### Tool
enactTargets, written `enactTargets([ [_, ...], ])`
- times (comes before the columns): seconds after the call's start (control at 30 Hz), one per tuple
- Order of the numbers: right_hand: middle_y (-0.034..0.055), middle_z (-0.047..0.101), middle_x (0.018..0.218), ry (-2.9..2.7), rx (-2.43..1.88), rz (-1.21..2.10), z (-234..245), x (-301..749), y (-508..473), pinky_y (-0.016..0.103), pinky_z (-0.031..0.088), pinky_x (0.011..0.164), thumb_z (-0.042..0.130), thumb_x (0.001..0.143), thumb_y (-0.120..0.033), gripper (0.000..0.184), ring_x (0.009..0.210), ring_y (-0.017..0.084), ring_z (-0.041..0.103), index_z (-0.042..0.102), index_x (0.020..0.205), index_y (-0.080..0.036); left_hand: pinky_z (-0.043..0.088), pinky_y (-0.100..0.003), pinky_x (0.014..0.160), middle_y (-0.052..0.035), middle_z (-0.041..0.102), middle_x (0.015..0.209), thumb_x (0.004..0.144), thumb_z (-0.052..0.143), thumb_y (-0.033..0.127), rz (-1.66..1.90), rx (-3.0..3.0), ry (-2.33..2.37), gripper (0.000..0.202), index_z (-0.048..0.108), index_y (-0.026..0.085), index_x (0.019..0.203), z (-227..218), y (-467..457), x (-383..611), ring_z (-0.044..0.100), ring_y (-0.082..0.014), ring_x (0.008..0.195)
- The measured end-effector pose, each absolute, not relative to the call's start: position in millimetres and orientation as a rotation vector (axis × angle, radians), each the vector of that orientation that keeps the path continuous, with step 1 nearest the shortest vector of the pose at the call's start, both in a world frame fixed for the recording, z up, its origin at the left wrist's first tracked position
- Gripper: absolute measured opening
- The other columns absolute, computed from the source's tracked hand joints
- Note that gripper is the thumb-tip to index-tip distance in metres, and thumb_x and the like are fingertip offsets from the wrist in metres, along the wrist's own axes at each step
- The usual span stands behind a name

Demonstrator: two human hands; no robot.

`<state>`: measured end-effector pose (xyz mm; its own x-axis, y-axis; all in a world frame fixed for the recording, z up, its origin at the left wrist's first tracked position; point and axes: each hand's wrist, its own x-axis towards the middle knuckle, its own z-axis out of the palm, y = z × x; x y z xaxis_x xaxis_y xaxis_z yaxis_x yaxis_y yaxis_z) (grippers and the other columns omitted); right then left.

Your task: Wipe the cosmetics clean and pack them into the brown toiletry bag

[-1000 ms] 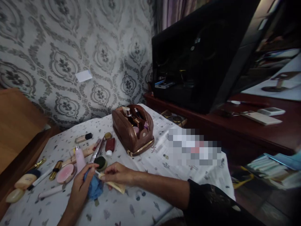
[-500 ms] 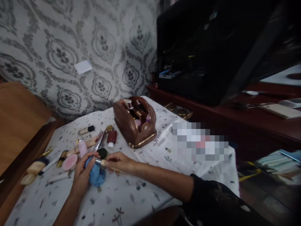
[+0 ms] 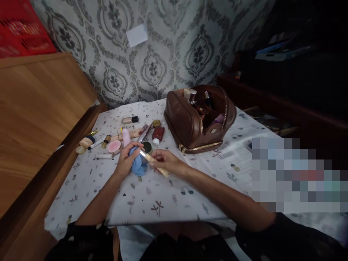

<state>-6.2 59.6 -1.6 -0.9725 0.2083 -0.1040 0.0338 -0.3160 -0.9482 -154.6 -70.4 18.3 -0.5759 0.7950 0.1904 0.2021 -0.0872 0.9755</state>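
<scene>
My left hand [image 3: 126, 160] is closed around a crumpled blue cloth [image 3: 139, 167], which bunches below its fingers. My right hand [image 3: 170, 162] grips a slim beige cosmetic tube [image 3: 148, 156] with a silver end. That silver end points into the cloth at my left fingers, and the flat pale end sticks out below my right hand. Just behind the hands sits a dark green round jar [image 3: 147, 146]. Close by are a pink bottle [image 3: 126, 137], a pink round compact [image 3: 114, 146] and a dark red bottle with a white cap [image 3: 158, 135].
An open brown makeup bag [image 3: 187, 121] with several cosmetics inside stands behind my right hand. Further cosmetics, including a black-capped bottle [image 3: 129, 120], lie to the left on the patterned tablecloth [image 3: 174, 208]. A wooden panel [image 3: 40, 119] borders the left side; the right is partly blurred out.
My view has swung left and down, so the bag and hands appear further right. More of the beige tube now shows past my right fingers. Both hands keep their hold.
</scene>
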Motion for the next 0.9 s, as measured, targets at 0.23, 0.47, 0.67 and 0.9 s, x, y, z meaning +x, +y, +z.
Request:
enactTargets([
  [0.23, 0.0009, 0.066, 0.075, -1.813, -0.278, 2.469, 3.5, -2.7, 58.3, 0.02, 0.039, 0.052, 0.077, 0.069, -0.058, 0.049, 0.061, 0.009, 0.057, 0.06, 0.086, -0.015, 0.047, -0.022, 0.067, -0.0028, 0.067, 0.087, 0.081, 0.072, 0.042, 1.715, 1.12, 1.738, 0.027, 0.07, 0.018, 0.095, 17.8, -72.8, -158.8, 0.058, -0.0138, 0.074],
  [0.47, -0.0086, 0.052, 0.062, -1.779, -0.336, 2.33, -1.8, -8.0, 58.3, 0.02, 0.033, 0.046, 0.082, 0.064, -0.047, 0.05, 0.049, 0.006, 0.044, 0.056, 0.096, -0.018, 0.043, -0.019, 0.057, -0.0002, 0.064, 0.085, 0.083, 0.07, 0.043, 1.815, 0.988, 1.725, 0.031, 0.067, 0.02, 0.103, 14.2, -69.0, -156.0, 0.054, -0.0103, 0.065],
  [0.67, -0.0037, 0.059, 0.07, -1.714, -0.318, 2.231, -3.4, -9.4, 60.0, 0.02, 0.037, 0.047, 0.076, 0.07, -0.058, 0.052, 0.057, 0.009, 0.051, 0.055, 0.096, -0.019, 0.052, -0.026, 0.079, -0.0027, 0.07, 0.1, 0.073, 0.071, 0.027, 2.09, 0.541, 1.359, 0.036, 0.062, 0.022, 0.108, 12.6, -61.0, -155.9, 0.065, -0.0154, 0.088],
  [0.9, -0.0053, 0.053, 0.067, -1.869, -0.21, 2.136, -10.9, -10.4, 58.9, 0.021, 0.042, 0.048, 0.07, 0.076, -0.063, 0.052, 0.053, 0.008, 0.049, 0.06, 0.1, -0.018, 0.053, -0.034, 0.09, -0.0096, 0.07, 0.115, 0.069, 0.076, 0.029, 1.864, 0.65, 1.252, 0.045, 0.063, 0.018, 0.111, 11.1, -58.1, -130.1, 0.064, -0.0257, 0.113],
])
